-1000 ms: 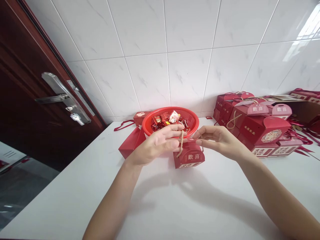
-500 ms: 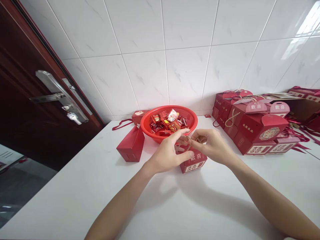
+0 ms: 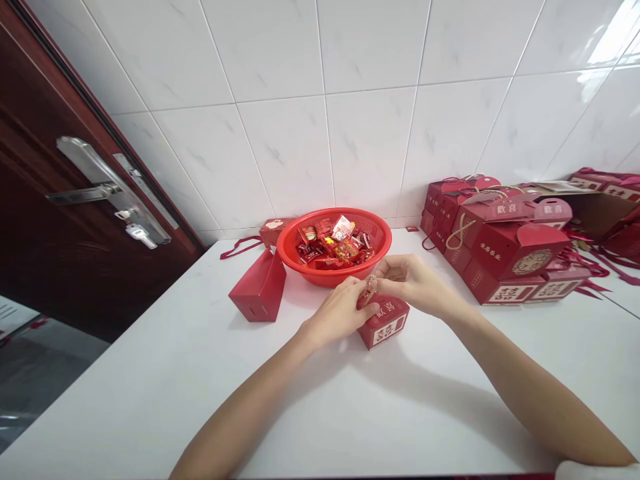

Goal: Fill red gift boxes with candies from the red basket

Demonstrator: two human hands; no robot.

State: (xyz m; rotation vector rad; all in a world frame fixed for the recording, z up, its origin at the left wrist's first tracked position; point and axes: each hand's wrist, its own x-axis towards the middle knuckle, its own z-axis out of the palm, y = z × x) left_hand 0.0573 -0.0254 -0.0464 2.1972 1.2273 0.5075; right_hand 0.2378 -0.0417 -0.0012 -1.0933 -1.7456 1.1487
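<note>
A small red gift box (image 3: 384, 325) with white-panelled character print stands on the white table in front of me. A beige twisted cord (image 3: 371, 287) rises from its top. My left hand (image 3: 340, 310) is closed at the box's left side, its thumb on the top flap and its fingers at the base of the cord. From the right, my right hand (image 3: 410, 283) pinches the upper part of the cord between thumb and fingers. The fingertips of both hands almost meet, and they partly hide the cord and the back of the box.
Behind the hands stands a red plastic basket (image 3: 334, 272) of wrapped sweets. Left of it are a plain red box (image 3: 257, 287) and a smaller red box (image 3: 275, 231) with a ribbon. Stacked red gift boxes (image 3: 510, 250) fill the right. A tiled wall (image 3: 280, 153) backs the table.
My hands have drawn closer together at the cord, and my left fingers have curled in. The box appears slightly turned. The whole view has shifted a little.
</note>
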